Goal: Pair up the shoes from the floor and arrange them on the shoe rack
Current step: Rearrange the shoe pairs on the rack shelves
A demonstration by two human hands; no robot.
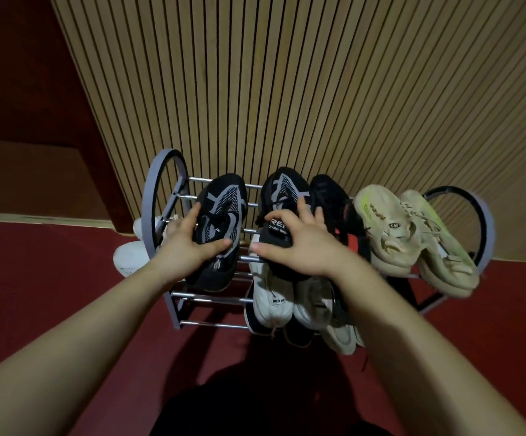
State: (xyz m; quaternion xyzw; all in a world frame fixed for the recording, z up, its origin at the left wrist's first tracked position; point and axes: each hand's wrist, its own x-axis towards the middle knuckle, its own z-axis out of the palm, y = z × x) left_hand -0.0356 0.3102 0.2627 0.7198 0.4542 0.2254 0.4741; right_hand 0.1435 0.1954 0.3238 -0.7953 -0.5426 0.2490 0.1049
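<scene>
A grey metal shoe rack point(161, 190) with chrome bars stands against the slatted wall. My left hand point(186, 243) grips a black and grey mesh sneaker point(220, 215) lying on the top tier at the left. My right hand point(299, 243) grips its matching black and grey sneaker point(282, 190) by the tongue, just to the right. A plain black shoe point(331, 196) lies beside that one. Two beige sneakers point(390, 231) with neon yellow accents rest on the top tier at the right. White sneakers point(271, 294) sit on the lower tier under my right hand.
A white shoe point(129, 254) lies on the red floor left of the rack, partly behind its round end frame. A slatted wooden wall point(287, 89) rises behind the rack. Red carpet point(50, 278) covers the floor. A dark cabinet stands at the left.
</scene>
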